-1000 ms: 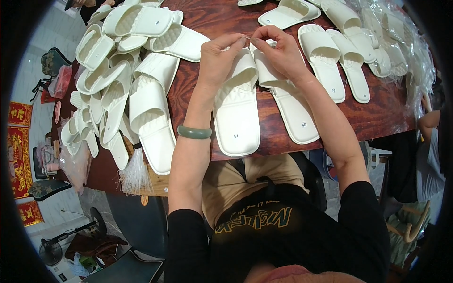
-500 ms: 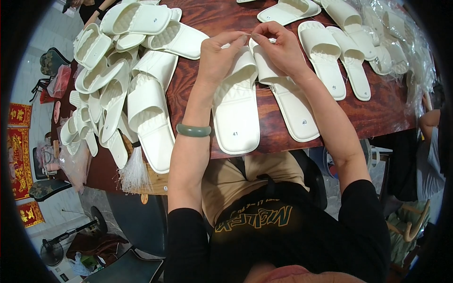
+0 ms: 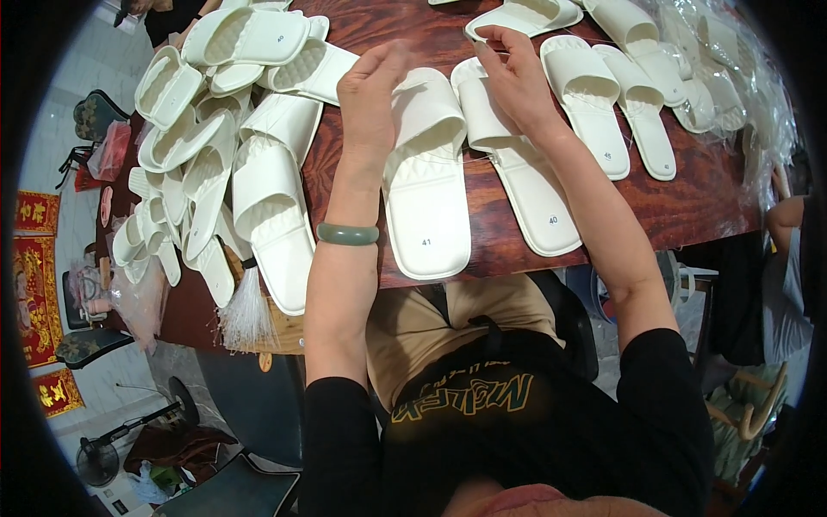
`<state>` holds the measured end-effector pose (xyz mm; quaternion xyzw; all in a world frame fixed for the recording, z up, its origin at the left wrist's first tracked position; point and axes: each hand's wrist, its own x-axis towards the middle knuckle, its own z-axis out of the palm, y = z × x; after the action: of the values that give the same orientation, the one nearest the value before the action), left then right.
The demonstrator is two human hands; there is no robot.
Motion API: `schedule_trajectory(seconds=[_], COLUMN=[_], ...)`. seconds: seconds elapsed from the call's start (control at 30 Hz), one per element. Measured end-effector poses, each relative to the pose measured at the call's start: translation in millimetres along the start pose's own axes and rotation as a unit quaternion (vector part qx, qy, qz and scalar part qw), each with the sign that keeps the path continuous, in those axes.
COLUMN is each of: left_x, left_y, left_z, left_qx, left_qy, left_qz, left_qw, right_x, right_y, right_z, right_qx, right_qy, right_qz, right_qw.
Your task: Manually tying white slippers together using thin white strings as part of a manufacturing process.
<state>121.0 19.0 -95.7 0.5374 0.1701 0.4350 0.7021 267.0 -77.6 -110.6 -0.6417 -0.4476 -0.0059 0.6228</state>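
Two white slippers lie side by side on the table in front of me: a left slipper and a right slipper. Fine clear strands run between them near their straps. My left hand is over the left edge of the left slipper's strap, its fingers smeared by motion. Above the toe of the right slipper, my right hand has thumb and forefinger pinched together; anything between them is too small to make out. A green bangle circles my left wrist.
At the left is a heap of white slippers, with a bundle of clear strands hanging off the table edge. More slippers and clear plastic bags lie at the right. Another person's arm shows at the far left.
My hands, which met above the slippers' toes, have come apart. The left one has moved left and slightly down; the right one has risen slightly. The slippers have barely shifted.
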Motion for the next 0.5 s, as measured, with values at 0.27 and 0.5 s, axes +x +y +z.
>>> schedule_trajectory(seconds=[0.27, 0.5], left_x=[-8, -89], left_y=[62, 157], left_z=[-9, 17], left_qx=[-0.454, -0.387], left_qy=[-0.172, -0.643], left_qz=[0.000, 0.153], left_qw=[0.874, 0.643], right_x=[4, 1], right_y=[12, -3], right_z=[1, 2], right_qx=[0.035, 0.072], right_qy=[0.000, -0.030], right_qz=[0.006, 0.061], right_qw=[0.999, 0.995])
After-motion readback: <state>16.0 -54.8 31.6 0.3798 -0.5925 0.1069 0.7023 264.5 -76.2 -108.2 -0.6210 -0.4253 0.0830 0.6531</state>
